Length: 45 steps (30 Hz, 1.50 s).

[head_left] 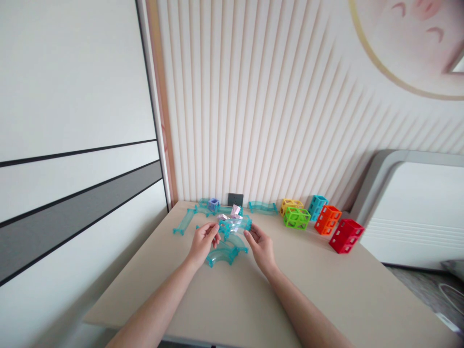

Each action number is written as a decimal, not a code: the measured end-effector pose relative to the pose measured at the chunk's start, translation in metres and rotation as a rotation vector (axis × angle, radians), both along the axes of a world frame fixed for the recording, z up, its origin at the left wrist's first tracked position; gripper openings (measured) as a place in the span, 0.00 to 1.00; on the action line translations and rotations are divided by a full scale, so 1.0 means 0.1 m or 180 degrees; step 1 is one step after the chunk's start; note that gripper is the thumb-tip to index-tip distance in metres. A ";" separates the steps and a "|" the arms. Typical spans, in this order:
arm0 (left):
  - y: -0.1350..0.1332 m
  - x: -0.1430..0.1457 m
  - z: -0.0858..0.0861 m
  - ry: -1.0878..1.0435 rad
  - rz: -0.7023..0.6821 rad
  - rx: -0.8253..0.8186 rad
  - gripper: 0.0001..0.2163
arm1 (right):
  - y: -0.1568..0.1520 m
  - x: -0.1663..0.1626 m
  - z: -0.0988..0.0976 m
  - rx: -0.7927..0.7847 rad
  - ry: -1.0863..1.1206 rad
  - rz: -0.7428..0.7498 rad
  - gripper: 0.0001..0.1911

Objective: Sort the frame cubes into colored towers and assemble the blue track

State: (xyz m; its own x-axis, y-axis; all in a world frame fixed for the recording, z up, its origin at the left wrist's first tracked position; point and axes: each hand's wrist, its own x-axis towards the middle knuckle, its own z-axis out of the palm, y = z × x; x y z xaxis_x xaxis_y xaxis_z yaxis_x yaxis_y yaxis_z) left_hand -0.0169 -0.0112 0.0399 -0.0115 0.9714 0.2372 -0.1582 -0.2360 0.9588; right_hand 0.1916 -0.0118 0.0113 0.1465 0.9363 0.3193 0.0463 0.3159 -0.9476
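Note:
A curved, see-through teal track piece (237,224) spans the gap between my two hands, raised a little over the table. My left hand (203,243) is closed, thumb and forefinger pinched at the piece's left end. At its right end, my right hand (261,247) grips with thumb and fingers. Below and between the hands, more teal curved track pieces (222,255) lie on the table, partly overlapping. Just behind the held piece are pale pink, angular pieces (235,210), partly covered by it.
Toward the wall lie a straight teal track (184,221), another teal track (264,208) and a small purple cube frame (213,204). On the right stand yellow (291,205), green (296,218), blue (318,208), orange (327,220) and red (346,236) block frames. A dark socket (235,199) sits behind.

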 end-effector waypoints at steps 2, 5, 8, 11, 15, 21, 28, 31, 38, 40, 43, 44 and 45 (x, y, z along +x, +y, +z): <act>-0.01 0.00 0.02 -0.0061 -0.0018 -0.0030 0.21 | 0.00 0.00 -0.01 0.0019 0.0024 -0.0005 0.32; -0.02 0.00 0.03 -0.0121 -0.0043 -0.0059 0.20 | 0.00 -0.01 0.01 0.0052 0.0044 -0.0010 0.32; -0.03 0.01 0.04 -0.0156 -0.0062 -0.0079 0.20 | 0.00 -0.01 0.02 0.0090 0.0067 0.0053 0.32; -0.03 0.01 0.05 -0.0179 -0.0076 -0.0092 0.20 | 0.00 -0.01 0.00 0.0157 0.0128 0.0079 0.32; -0.03 0.02 0.06 -0.0186 -0.0088 -0.0106 0.21 | 0.02 0.00 -0.02 0.0191 0.0151 0.0009 0.33; -0.03 0.02 0.06 -0.0192 -0.0097 -0.0121 0.21 | 0.01 -0.01 0.01 0.0183 0.0090 0.0038 0.30; -0.02 0.01 0.05 -0.0197 -0.0092 -0.0091 0.21 | 0.02 0.00 -0.01 0.0168 0.0052 0.0067 0.30; -0.02 0.01 0.04 -0.0195 -0.0085 -0.0086 0.20 | 0.02 0.00 -0.02 0.0185 0.0062 0.0087 0.29; -0.02 0.01 0.06 -0.0184 -0.0057 -0.0074 0.20 | -0.03 0.01 0.06 0.0279 -0.0329 -0.0193 0.27; -0.02 0.01 0.06 -0.0178 -0.0056 -0.0073 0.20 | -0.03 0.01 0.08 0.0298 -0.0366 -0.0218 0.27; -0.02 0.00 0.04 -0.0181 -0.0057 -0.0080 0.20 | -0.02 0.01 0.08 0.0283 -0.0310 -0.0151 0.27; -0.01 0.00 0.03 -0.0183 -0.0054 -0.0082 0.20 | -0.01 0.01 0.08 0.0274 -0.0282 -0.0124 0.27; 0.00 0.00 0.02 -0.0184 -0.0050 -0.0084 0.20 | -0.01 0.01 0.07 0.0268 -0.0255 -0.0115 0.27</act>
State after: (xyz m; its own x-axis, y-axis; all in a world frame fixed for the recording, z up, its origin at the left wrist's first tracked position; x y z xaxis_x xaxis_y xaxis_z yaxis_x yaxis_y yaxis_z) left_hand -0.0166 -0.0116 0.0421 -0.0092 0.9775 0.2107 -0.2169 -0.2077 0.9538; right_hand 0.1923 -0.0127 0.0187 0.1505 0.9002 0.4086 0.1337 0.3910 -0.9106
